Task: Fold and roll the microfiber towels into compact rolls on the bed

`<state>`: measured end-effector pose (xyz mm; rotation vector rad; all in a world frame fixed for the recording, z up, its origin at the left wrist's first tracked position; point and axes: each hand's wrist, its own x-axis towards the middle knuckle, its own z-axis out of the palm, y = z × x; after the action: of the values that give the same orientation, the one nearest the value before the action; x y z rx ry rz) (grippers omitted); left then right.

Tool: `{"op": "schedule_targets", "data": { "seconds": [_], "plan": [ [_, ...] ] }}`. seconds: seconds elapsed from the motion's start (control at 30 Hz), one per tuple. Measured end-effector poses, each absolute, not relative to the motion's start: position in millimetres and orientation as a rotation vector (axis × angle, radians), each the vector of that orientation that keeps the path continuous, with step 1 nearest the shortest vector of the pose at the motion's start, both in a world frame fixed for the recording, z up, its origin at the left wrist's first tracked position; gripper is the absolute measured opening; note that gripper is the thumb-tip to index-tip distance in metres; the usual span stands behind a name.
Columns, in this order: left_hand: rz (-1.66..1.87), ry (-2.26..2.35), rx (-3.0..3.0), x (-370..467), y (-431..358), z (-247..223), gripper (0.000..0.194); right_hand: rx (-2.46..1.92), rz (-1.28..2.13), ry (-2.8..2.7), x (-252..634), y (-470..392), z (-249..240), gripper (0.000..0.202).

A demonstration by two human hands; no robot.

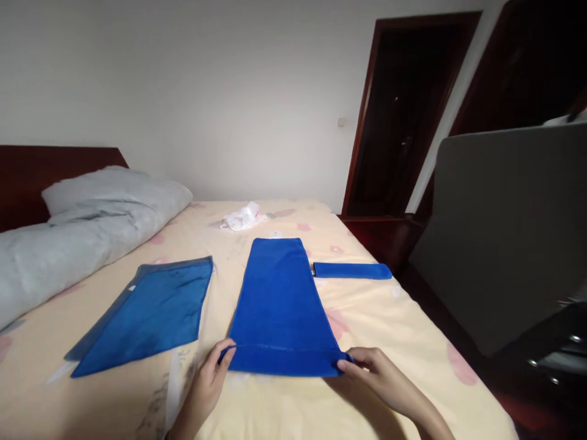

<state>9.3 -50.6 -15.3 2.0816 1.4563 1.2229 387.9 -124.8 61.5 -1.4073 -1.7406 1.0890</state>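
Observation:
A long bright blue cloth (279,293) lies flat on the bed in front of me, its near end folded over into a narrow strip. My left hand (214,366) pinches the left corner of that fold between thumb and fingers. At the opposite corner, my right hand (367,366) grips the fold's right end the same way. To the right of the long cloth rests a narrow, folded blue cloth (352,271). A darker blue cloth (156,318), with a small white tag, is spread on the left.
The bed (440,379) has a pale yellow floral sheet. A grey quilt (105,214) is heaped at the left against a dark headboard (55,177). A crumpled white plastic bag (243,217) lies farther back. At the right stands a dark grey panel (509,232), near a dark door (408,116).

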Motion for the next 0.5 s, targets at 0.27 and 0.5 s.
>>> {"op": "schedule_targets", "data": {
  "seconds": [0.27, 0.5],
  "plan": [
    [0.686, 1.495, 2.091, 8, -64, 3, 0.021, -1.537, 1.29, -1.806, 393, -126, 46, 0.05],
    [0.594, 1.455, 2.022, 2, -63, 3, 0.033, -1.716, 1.239, -1.71, 389, -120, 29, 0.048]
  ]
}}
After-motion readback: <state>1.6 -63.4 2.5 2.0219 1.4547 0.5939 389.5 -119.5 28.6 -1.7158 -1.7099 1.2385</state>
